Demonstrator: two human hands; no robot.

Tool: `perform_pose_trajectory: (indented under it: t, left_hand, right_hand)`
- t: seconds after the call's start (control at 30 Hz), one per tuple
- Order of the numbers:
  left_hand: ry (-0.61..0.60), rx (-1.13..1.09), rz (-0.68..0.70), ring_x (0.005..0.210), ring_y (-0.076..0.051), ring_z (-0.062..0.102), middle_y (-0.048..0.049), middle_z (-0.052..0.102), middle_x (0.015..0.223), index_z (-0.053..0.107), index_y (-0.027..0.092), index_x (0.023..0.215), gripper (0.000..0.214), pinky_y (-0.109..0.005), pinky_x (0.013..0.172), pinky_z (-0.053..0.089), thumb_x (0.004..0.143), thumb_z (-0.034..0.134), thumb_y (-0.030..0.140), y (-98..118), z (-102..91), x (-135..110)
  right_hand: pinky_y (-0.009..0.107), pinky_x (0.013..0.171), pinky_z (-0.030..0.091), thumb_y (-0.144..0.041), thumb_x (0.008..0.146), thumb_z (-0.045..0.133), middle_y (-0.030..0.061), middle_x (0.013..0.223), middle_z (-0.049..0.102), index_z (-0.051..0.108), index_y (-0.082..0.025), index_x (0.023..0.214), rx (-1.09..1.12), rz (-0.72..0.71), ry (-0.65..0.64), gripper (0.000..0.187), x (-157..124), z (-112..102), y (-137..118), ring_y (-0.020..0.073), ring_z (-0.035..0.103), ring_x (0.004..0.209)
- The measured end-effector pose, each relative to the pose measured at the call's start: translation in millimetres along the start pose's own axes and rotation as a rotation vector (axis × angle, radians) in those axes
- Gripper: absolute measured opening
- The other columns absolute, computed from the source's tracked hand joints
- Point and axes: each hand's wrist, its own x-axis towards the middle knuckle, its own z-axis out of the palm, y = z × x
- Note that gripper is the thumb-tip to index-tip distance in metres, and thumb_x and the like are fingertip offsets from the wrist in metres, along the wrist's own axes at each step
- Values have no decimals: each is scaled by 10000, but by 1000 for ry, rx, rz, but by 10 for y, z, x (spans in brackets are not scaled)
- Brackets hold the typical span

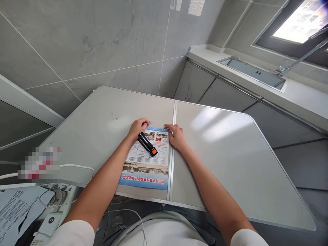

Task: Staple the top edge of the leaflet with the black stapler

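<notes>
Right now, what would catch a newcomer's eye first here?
Probably the black object with an orange patch, lying on the printed sheet near the left hand. The right hand is at the sheet's far right corner. At the picture's upper right, a bright window shines beyond the sink.

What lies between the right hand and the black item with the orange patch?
Only the printed leaflet shows between the right hand and the black item in the head view; nothing stands there.

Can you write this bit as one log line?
left hand: at paper, far left corner; right hand: far right corner; black gadget: on paper
</notes>
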Motion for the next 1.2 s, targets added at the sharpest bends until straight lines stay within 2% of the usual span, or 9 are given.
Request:
perform_pose_trajectory:
  t: [0.4,0.47,0.57,0.63,0.73,0.83,0.97,1.1,1.2]
  left_hand:
    - [-5,-20,-13,715,-187,586,-31,722,838,691,216,781,213,-298,664,396,878,519,135,2,-8,-5]
    - [-1,-31,-23,703,-185,577,-29,714,823,690,216,782,205,-298,662,391,879,524,142,16,-15,-13]
    - [1,-42,-35,671,-179,557,-28,694,787,694,211,783,199,-297,653,380,881,532,151,41,-27,-25]
    - [2,-52,-47,668,-177,552,-27,689,783,694,212,782,200,-295,651,377,882,531,156,54,-32,-29]
    - [6,-66,-54,667,-178,555,-28,683,778,695,214,779,198,-291,644,376,878,532,157,51,-32,-25]
    - [12,-74,-44,657,-179,559,-30,676,762,701,214,782,195,-289,636,376,872,537,161,24,-30,-13]
    - [24,-69,-33,667,-181,573,-28,680,754,709,214,780,202,-286,644,385,865,536,153,-17,-29,2]
    - [21,-64,-19,671,-179,580,-27,694,770,712,215,778,203,-281,639,385,878,544,159,-27,-18,1]
    - [16,-47,-21,653,-176,568,-24,694,759,709,215,767,205,-283,631,376,873,546,149,-15,-9,0]
  right_hand:
    - [504,1110,272,-50,877,471,114,1412,692,596,-216,1463,-161,-323,-150,622,-18,54,-233,312,516,1320]
    - [486,1089,314,-44,871,452,106,1373,705,630,-217,1416,-119,-271,-52,599,-16,30,-204,304,531,1289]
    - [433,984,419,-39,881,388,106,1163,737,709,-197,1207,-32,-24,228,484,-19,-48,-32,284,570,1122]
    - [414,926,463,-58,892,378,104,1047,713,722,-202,1076,13,107,313,416,-35,-101,134,283,563,1040]
    - [426,931,490,-129,914,447,104,1046,674,730,-219,1015,48,179,264,313,-65,-139,328,290,555,1032]
    - [441,962,495,-228,950,512,103,1090,660,735,-231,1016,53,156,216,233,-84,-129,337,289,563,1057]
    - [416,913,503,-251,937,525,90,1044,690,705,-233,988,46,136,216,188,-136,-93,105,271,605,1000]
    - [378,807,504,-238,856,559,38,930,736,674,-239,1039,134,273,202,216,-262,-48,-148,224,622,796]
    - [350,777,513,-253,793,605,22,936,735,677,-247,1057,248,323,198,274,-332,-7,-257,208,631,795]
